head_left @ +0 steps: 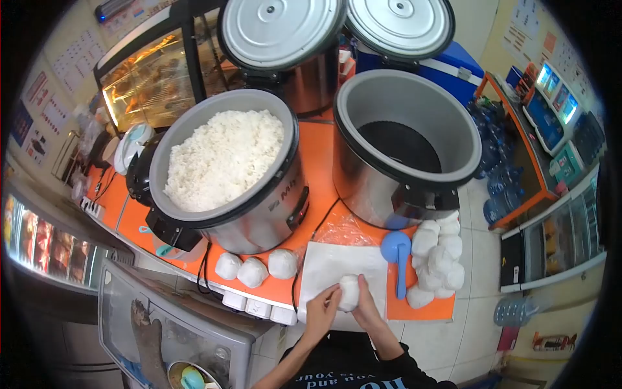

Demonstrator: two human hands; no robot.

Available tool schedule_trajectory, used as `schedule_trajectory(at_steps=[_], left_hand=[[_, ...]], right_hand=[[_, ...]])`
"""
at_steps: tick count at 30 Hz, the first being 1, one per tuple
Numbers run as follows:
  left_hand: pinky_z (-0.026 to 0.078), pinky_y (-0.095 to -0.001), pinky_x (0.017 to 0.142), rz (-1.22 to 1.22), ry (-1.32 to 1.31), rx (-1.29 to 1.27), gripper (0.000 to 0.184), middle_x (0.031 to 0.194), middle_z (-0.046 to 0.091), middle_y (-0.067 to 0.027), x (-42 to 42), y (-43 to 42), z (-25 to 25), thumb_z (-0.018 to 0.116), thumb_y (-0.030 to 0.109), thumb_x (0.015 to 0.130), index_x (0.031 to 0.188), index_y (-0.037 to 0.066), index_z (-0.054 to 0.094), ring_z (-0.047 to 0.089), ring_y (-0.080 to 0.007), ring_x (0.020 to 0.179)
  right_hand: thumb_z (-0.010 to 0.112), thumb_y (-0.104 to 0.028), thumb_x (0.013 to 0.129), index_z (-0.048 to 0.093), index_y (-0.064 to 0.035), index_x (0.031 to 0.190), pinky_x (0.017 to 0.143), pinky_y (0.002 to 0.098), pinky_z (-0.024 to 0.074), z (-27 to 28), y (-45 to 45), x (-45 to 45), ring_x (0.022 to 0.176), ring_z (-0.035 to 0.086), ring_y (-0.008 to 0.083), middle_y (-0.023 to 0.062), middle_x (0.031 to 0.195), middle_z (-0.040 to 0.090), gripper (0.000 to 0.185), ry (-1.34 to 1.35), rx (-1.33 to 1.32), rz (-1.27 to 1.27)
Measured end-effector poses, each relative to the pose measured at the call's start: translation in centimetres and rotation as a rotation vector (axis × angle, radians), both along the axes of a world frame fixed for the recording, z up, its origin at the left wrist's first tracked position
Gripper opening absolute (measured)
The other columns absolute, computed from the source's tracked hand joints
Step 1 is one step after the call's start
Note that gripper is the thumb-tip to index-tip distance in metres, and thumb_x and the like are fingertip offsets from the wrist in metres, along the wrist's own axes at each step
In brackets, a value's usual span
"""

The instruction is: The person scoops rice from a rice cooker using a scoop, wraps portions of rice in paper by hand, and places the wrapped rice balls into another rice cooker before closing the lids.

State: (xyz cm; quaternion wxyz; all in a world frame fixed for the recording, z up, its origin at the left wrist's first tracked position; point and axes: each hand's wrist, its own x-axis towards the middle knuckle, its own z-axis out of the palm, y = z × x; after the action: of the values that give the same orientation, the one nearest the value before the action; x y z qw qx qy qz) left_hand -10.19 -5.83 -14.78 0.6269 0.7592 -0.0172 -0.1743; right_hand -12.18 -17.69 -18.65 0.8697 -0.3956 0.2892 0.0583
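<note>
Between my two hands, above white paper (317,259) on the orange counter, is a white wrapped bundle (349,292). My left hand (324,308) presses its fingers against the bundle's left side. On the right side, my right hand (368,303) holds it with the fingers up along it. A blue scoop (396,249) lies just right of the paper. Beyond it similar white bundles (440,259) are piled, and three more (253,272) stand in a row at the left. Cooked rice (227,159) fills the large left cooker (259,223).
A second large cooker (369,194), empty inside, stands behind the scoop. Two lidded pots with raised lids (278,32) are at the back, near a lit glass display case (152,81). Water bottles (502,188) stand right. A grey cabinet (175,318) is lower left.
</note>
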Motion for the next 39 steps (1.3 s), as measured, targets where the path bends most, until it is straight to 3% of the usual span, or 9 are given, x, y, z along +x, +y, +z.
schedule_trajectory(at_steps=[4, 10, 16, 20, 22, 27, 31, 34, 39], left_hand=[[0.045, -0.0326, 0.08, 0.109, 0.059, -0.023, 0.037, 0.105, 0.06, -0.02, 1.4, 0.6, -2.2, 0.044, 0.025, 0.094, 0.115, -0.005, 0.051, 0.059, -0.0234, 0.094], [0.031, -0.0383, 0.099, 0.313, -0.276, 0.197, 0.045, 0.115, 0.033, -0.0198, 6.5, 0.0, -2.4, 0.044, 0.022, 0.094, 0.13, -0.003, 0.034, 0.038, -0.032, 0.118], [0.033, -0.0386, 0.094, 0.539, -0.288, 0.159, 0.048, 0.118, 0.032, -0.0171, 3.0, 0.8, -1.0, 0.053, 0.017, 0.087, 0.126, -0.002, 0.034, 0.037, -0.0277, 0.109], [0.034, -0.0373, 0.09, 0.591, -0.249, 0.133, 0.047, 0.117, 0.035, -0.0162, 1.1, 2.1, 0.0, 0.055, 0.01, 0.083, 0.123, -0.001, 0.035, 0.039, -0.0267, 0.106], [0.034, -0.0373, 0.09, 0.626, -0.296, 0.148, 0.045, 0.117, 0.036, -0.0159, 1.3, 3.4, 0.5, 0.056, 0.007, 0.081, 0.12, -0.001, 0.037, 0.04, -0.0264, 0.105], [0.032, -0.0378, 0.09, 0.732, -0.625, 0.041, 0.035, 0.109, 0.04, -0.0156, 4.8, 4.5, 1.2, 0.056, 0.005, 0.078, 0.11, 0.001, 0.04, 0.04, -0.0283, 0.104], [0.031, -0.0406, 0.09, 0.893, -1.307, 0.151, 0.023, 0.108, 0.04, -0.0173, 10.5, 10.9, 5.8, 0.05, -0.001, 0.076, 0.098, 0.003, 0.045, 0.039, -0.0287, 0.104], [0.03, -0.0417, 0.09, 1.039, -1.156, 0.136, 0.02, 0.105, 0.043, -0.0155, 14.6, 16.5, 8.0, 0.048, 0.001, 0.073, 0.093, 0.005, 0.046, 0.042, -0.0265, 0.1], [0.03, -0.0399, 0.085, 0.843, -1.188, 0.226, 0.015, 0.085, 0.049, -0.0092, 18.1, 19.3, 7.9, 0.042, 0.001, 0.069, 0.08, 0.008, 0.048, 0.046, -0.0239, 0.08]], right_hand=[[0.067, -0.03, 0.08, 0.034, 0.0066, 0.121, 0.087, 0.0328, 0.0422, 0.2, 1.1, 1.4, 0.098, 0.053, 0.025, 0.0163, 0.107, 0.051, 0.064, -0.236, -1.072, 0.328], [0.078, -0.018, 0.069, 0.036, -0.0004, 0.12, 0.082, 0.0302, 0.0462, -1.2, -1.3, 14.6, 0.101, 0.054, 0.0188, 0.0137, 0.107, 0.052, 0.068, -0.332, -0.381, 0.237], [0.069, -0.027, 0.077, 0.05, 0.0006, 0.111, 0.091, 0.0406, 0.0399, -5.3, -1.0, 20.5, 0.107, 0.05, 0.0306, 0.0184, 0.108, 0.053, 0.048, -0.101, -1.671, 0.378], [0.061, -0.025, 0.082, 0.05, 0.0016, 0.116, 0.088, 0.0437, 0.0359, -2.1, -5.9, 12.0, 0.101, 0.047, 0.0353, 0.0222, 0.104, 0.052, 0.045, -0.345, -1.935, -0.069], [0.061, -0.008, 0.078, 0.039, 0.002, 0.128, 0.093, 0.0434, 0.0331, 1.4, -7.6, 4.9, 0.109, 0.043, 0.0378, 0.0225, 0.115, 0.048, 0.056, 0.137, -1.685, -0.068], [0.055, -0.002, 0.077, 0.036, 0.0006, 0.127, 0.092, 0.0424, 0.0378, -4.0, -10.0, 1.8, 0.108, 0.05, 0.036, 0.0246, 0.122, 0.047, 0.054, 0.059, -1.716, -0.024], [0.051, 0.003, 0.076, 0.036, 0.0005, 0.125, 0.081, 0.0368, 0.0455, 7.8, -5.6, 1.1, 0.095, 0.06, 0.0346, 0.0224, 0.106, 0.058, 0.051, 0.018, -1.46, 0.145], [0.048, 0.008, 0.074, 0.037, 0.0022, 0.126, 0.077, 0.0359, 0.0471, 21.5, 0.8, 8.0, 0.094, 0.061, 0.0268, 0.019, 0.106, 0.06, 0.054, -0.439, -1.238, 0.359], [0.054, -0.018, 0.084, 0.05, -0.0179, 0.125, 0.06, 0.0393, 0.0473, 25.2, 12.3, 33.2, 0.071, 0.06, 0.0302, 0.0109, 0.076, 0.056, 0.041, -0.902, -2.341, 0.412]])
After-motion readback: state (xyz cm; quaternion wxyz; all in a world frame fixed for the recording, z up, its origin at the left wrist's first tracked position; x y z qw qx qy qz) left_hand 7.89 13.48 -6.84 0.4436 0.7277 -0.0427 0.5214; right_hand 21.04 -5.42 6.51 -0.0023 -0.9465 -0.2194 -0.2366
